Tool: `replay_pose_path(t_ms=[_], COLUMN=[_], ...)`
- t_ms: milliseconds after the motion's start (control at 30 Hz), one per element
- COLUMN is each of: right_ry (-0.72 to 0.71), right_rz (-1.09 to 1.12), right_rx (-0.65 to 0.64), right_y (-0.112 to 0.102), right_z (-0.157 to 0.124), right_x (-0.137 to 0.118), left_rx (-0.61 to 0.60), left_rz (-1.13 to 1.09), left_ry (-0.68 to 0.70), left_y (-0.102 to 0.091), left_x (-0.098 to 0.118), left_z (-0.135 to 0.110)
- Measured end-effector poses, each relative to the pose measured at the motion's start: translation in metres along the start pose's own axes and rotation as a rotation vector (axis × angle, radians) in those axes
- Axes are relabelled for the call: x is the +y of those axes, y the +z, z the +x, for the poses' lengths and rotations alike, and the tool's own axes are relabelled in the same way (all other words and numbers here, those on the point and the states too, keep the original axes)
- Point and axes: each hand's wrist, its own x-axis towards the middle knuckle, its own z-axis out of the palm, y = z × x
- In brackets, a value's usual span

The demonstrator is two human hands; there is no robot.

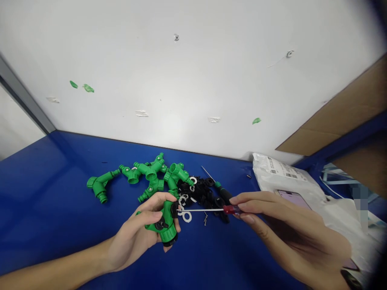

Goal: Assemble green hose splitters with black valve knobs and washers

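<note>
My left hand is closed around a green plastic hose connector with a black knob on its side, held just above the blue table. My right hand pinches the red handle of a thin screwdriver. The shaft points left and its tip meets the black knob on the connector. Behind the hands lie several more green connectors, a heap of black knobs and white rings.
A second screwdriver with a green and black handle lies behind the heap. A white plastic bag with a phone on it sits at the right. A white wall rises behind the table; cardboard leans at the right.
</note>
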Motion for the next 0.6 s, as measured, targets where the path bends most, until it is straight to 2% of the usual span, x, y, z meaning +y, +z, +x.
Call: replay_pose_path(t_ms=[600], right_ry=[-0.053], right_rz=[-0.067], right_rx=[-0.066], right_y=[-0.0014], right_z=[0.0000], right_x=[-0.0022], left_rx=[0.045], left_rz=[0.133], left_ry=[-0.026], left_y=[-0.0030], left_x=[-0.0043], left_z=[0.0017])
